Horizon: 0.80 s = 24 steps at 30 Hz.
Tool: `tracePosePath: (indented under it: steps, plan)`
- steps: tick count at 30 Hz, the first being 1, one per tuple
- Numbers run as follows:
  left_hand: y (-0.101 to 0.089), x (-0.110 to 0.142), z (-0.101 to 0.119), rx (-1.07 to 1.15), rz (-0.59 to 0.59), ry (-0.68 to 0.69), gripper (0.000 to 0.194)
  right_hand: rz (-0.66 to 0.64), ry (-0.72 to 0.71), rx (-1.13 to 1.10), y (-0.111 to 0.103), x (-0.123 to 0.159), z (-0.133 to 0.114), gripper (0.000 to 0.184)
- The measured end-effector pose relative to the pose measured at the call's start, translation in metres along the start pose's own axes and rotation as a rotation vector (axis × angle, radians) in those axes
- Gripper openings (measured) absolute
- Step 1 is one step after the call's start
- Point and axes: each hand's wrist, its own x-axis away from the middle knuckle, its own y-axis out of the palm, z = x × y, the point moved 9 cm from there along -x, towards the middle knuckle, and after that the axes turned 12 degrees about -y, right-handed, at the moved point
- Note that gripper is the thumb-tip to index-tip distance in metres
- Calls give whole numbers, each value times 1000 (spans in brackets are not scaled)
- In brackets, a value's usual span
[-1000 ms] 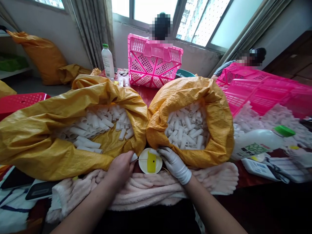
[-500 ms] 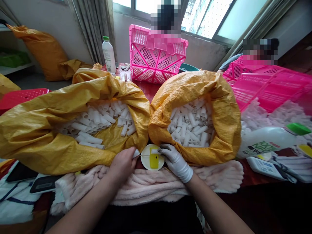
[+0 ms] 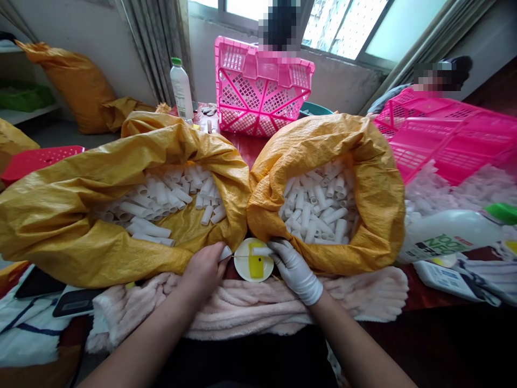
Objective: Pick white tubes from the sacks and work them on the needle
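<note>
My bare left hand is closed around a short white tube, whose end pokes out past the fingers. A thin rod runs from there over a round white dish; what grips its near end is hidden. On the dish lies a flat yellow piece with a small dark spot. My right hand, in a white glove, pinches another white tube above the dish. Behind my hands, many similar tubes fill the left yellow sack and the right yellow sack.
A pinkish towel lies along the table's front edge. At right are a lying bottle, a white box and pink baskets. Further back stand a pink basket and an upright bottle. Two people sit beyond.
The view has shifted slightly. My right hand has moved a little to the right, and more of its tube shows over the dish. My left hand has hardly moved.
</note>
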Motion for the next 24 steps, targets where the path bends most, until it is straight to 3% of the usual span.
tracePosePath:
  steps: [4,10,14,16,18,21,24]
  plan:
    - [-1,0,0,9,4,-2,22,-36,-95,6,2,0,-10,21]
    - [-4,-1,0,42,6,-15,22,-49,-72,83,1,0,-7,28]
    - [-5,-1,-2,86,12,-30,23,-87,-301,142,1,3,-28,27]
    - [-8,-1,-1,110,22,-26,23,-89,-344,79,0,4,-36,29]
    - [-18,1,1,106,92,5,25,29,-246,-71,-8,3,-34,29]
    - [-34,7,11,73,201,92,29,332,48,-374,-18,2,-18,24]
    - [-38,13,24,132,162,192,29,400,296,-626,-3,0,-10,19]
